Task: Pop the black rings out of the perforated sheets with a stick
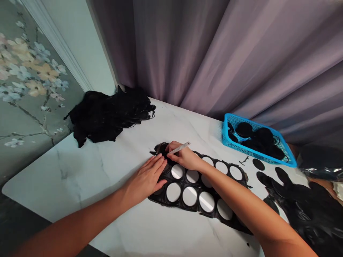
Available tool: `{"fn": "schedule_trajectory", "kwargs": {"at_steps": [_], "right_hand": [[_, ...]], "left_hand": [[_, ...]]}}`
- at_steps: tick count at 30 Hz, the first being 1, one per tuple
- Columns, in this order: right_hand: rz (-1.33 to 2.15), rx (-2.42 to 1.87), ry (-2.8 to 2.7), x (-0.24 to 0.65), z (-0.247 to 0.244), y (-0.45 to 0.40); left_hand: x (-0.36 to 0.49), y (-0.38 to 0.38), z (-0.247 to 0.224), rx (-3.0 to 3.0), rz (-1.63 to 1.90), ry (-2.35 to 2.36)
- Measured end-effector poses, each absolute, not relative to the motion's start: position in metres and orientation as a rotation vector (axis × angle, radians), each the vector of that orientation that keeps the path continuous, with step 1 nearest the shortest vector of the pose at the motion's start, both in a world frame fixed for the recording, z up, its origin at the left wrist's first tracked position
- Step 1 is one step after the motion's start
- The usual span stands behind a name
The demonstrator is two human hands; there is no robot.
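A black rubbery sheet point(178, 205) with rows of round holes lies on the white marbled table point(115, 171), which shows through the openings. My left hand point(144, 176) presses flat on the sheet's left end, fingers stretched out, holding nothing. Just beyond its fingertips, my right hand point(183, 155) is closed in a pinch around a slim, pale utility knife point(182, 147), its rear end pointing up and right. The knife's tip is hidden by my fingers, near the sheet's upper left corner. My right forearm crosses over several of the holes.
Crumpled black sheet material point(107, 116) is heaped at the back left. Toward the back right stands a blue plastic basket point(257, 151) containing black round pieces. A loose black disc point(258, 164) and more black pieces point(308, 207) lie at the right. A curtain point(182, 53) hangs behind the table.
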State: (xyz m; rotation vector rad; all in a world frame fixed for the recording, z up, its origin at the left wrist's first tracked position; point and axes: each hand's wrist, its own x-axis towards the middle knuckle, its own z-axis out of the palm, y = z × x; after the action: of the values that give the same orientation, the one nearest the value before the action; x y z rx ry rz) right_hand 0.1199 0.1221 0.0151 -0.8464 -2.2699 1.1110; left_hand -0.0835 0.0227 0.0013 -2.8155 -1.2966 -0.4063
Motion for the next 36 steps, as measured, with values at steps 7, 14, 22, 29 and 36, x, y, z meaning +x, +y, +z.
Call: {"fn": "schedule_trajectory", "kwargs": {"at_steps": [7,14,22,29,36], "right_hand": [[1.088,-0.867,-2.248,0.119,0.013,0.123],[0.803,-0.860,-2.387,0.113,0.013,0.107],[0.259,-1.092,-2.438,0.126,0.008,0.124],[0.244,-1.381,-1.924,0.177,0.029,0.170],[0.670,-1.025,-2.267,0.121,0.029,0.087]], "left_hand": [[-0.086,0.023,-0.001,-2.829,-0.470,-1.297],[-0.085,0.023,-0.001,-2.836,-0.488,-1.301],[-0.085,0.022,0.000,-2.825,-0.487,-1.309],[-0.090,0.025,0.005,-2.860,-0.528,-1.337],[-0.099,-0.010,0.016,-2.805,-0.459,-1.407]]}}
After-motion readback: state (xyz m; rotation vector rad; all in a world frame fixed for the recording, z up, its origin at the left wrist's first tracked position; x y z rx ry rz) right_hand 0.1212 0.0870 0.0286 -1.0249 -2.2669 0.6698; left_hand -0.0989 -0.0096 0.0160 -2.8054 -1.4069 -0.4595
